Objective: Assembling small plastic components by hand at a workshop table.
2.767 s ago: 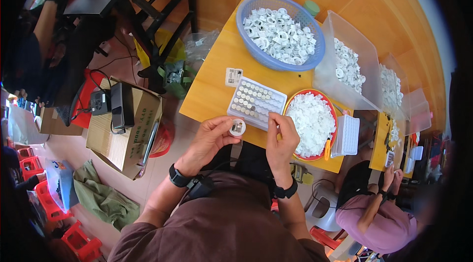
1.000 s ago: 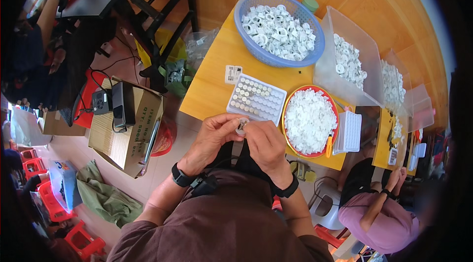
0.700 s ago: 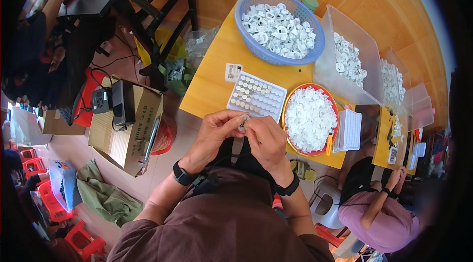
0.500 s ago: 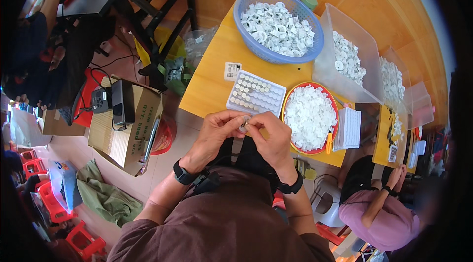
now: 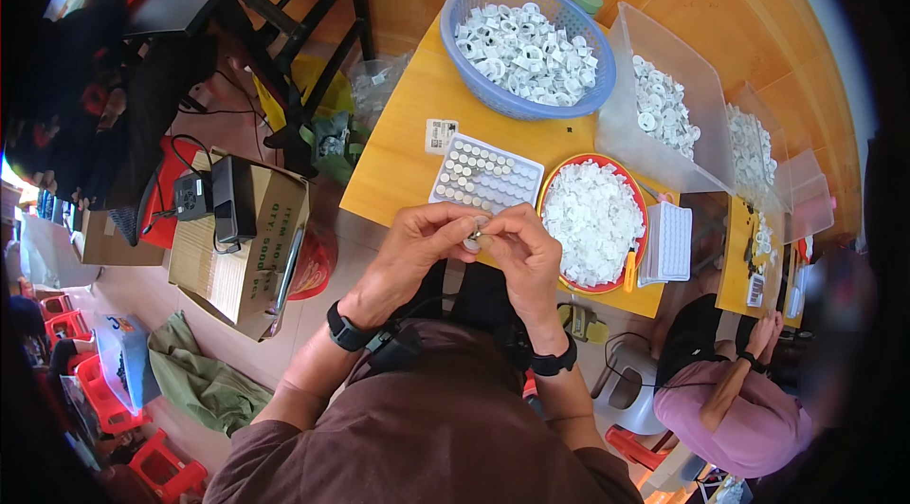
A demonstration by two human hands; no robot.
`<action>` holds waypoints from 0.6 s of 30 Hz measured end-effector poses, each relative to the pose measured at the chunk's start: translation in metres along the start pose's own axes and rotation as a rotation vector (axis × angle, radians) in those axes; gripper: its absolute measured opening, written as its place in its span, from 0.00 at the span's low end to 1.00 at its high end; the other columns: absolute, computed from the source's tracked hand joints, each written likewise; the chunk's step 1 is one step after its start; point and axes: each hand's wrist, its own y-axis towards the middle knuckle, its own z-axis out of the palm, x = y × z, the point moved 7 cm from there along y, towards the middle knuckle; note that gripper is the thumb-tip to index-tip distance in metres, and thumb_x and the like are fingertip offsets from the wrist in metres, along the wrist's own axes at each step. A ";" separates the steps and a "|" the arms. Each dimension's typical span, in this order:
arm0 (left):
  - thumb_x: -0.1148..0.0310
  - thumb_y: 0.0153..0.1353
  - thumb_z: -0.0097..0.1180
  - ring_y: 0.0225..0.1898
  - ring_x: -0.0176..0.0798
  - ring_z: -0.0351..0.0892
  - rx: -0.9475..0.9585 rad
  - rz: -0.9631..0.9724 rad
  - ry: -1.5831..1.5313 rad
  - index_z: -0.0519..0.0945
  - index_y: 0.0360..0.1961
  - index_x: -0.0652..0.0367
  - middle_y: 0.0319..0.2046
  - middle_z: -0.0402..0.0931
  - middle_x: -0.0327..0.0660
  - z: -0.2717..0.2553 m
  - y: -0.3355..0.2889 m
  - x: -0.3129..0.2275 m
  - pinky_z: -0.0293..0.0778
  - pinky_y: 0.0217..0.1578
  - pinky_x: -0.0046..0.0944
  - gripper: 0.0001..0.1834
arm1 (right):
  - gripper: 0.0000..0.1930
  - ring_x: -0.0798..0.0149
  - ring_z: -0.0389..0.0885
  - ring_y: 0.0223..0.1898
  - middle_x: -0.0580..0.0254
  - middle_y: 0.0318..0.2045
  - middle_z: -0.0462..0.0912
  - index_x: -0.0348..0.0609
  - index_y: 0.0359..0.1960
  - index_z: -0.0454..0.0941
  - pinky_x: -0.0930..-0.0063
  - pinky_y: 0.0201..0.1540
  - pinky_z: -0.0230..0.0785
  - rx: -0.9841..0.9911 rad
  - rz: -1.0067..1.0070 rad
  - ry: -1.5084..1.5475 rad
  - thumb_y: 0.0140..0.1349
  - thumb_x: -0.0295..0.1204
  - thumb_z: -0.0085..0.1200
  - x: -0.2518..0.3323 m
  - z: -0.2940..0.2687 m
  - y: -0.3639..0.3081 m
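Note:
Just off the near edge of the yellow table (image 5: 408, 139), both my hands meet fingertip to fingertip. My left hand (image 5: 425, 240) is closed on a small round whitish part (image 5: 471, 244), pinched between thumb and fingers. My right hand (image 5: 523, 243) pinches at the same part from the other side; a tiny metallic bit shows there, too small to name. Beyond my hands lies a white slotted tray (image 5: 512, 189) with rows of small round pale pieces, some slots bare. To its right sits a red-rimmed bowl (image 5: 544, 193) heaped with small white plastic pieces.
An orange-handled tool (image 5: 630, 271) leans at the bowl's edge, beside stacked white trays (image 5: 673, 243). Behind stand a blue basket (image 5: 531, 109) and a clear bin (image 5: 621, 125), both holding white parts. A cardboard box (image 5: 275, 257) is left; a co-worker in pink (image 5: 730, 419) sits right.
My hands stay together on the small part, with the right fingers shifting slightly on it. The whole view has moved a little, so the table things appear slightly further left.

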 end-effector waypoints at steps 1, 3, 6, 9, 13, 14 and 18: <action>0.69 0.61 0.51 0.37 0.30 0.76 0.021 0.008 0.011 0.77 0.42 0.64 0.39 0.77 0.41 0.004 0.001 -0.001 0.76 0.36 0.28 0.12 | 0.05 0.72 0.74 0.30 0.66 0.27 0.73 0.35 0.31 0.74 0.82 0.37 0.68 0.000 -0.001 0.001 0.53 0.16 0.54 -0.001 -0.001 -0.001; 0.69 0.61 0.51 0.38 0.30 0.76 0.033 0.029 0.048 0.77 0.43 0.64 0.40 0.77 0.41 0.007 0.002 -0.001 0.76 0.36 0.29 0.12 | 0.05 0.74 0.74 0.32 0.67 0.29 0.74 0.35 0.32 0.73 0.82 0.39 0.68 -0.047 0.034 0.094 0.55 0.17 0.53 -0.006 -0.005 -0.003; 0.70 0.61 0.51 0.39 0.31 0.76 0.051 0.060 0.096 0.76 0.44 0.65 0.40 0.77 0.42 0.006 0.003 0.001 0.76 0.37 0.29 0.12 | 0.06 0.75 0.74 0.33 0.65 0.31 0.75 0.36 0.33 0.72 0.82 0.38 0.68 -0.092 0.117 0.187 0.54 0.17 0.53 -0.010 -0.005 -0.006; 0.70 0.61 0.51 0.39 0.31 0.76 0.044 0.037 0.087 0.76 0.44 0.65 0.40 0.77 0.42 0.007 -0.001 0.004 0.76 0.37 0.30 0.13 | 0.07 0.75 0.75 0.33 0.64 0.31 0.76 0.37 0.33 0.71 0.83 0.38 0.68 -0.095 0.206 0.282 0.54 0.17 0.54 -0.018 -0.007 -0.010; 0.70 0.61 0.50 0.38 0.31 0.76 0.015 -0.058 -0.090 0.76 0.44 0.65 0.39 0.77 0.42 0.000 -0.003 0.011 0.76 0.38 0.30 0.13 | 0.08 0.76 0.74 0.33 0.65 0.30 0.75 0.37 0.32 0.70 0.84 0.37 0.68 -0.118 0.271 0.337 0.52 0.16 0.54 -0.017 -0.007 -0.009; 0.70 0.61 0.50 0.38 0.31 0.76 0.022 -0.065 -0.092 0.76 0.44 0.65 0.39 0.77 0.42 0.000 -0.001 0.014 0.76 0.38 0.30 0.13 | 0.09 0.76 0.74 0.32 0.66 0.30 0.75 0.37 0.33 0.70 0.84 0.37 0.68 -0.089 0.226 0.251 0.52 0.16 0.55 -0.015 -0.007 -0.009; 0.69 0.61 0.50 0.36 0.31 0.77 0.019 -0.047 0.011 0.76 0.43 0.66 0.38 0.77 0.41 0.007 -0.001 0.018 0.76 0.37 0.30 0.12 | 0.10 0.76 0.73 0.31 0.67 0.28 0.73 0.37 0.34 0.69 0.84 0.36 0.68 -0.133 0.207 0.177 0.51 0.16 0.55 -0.018 -0.011 -0.015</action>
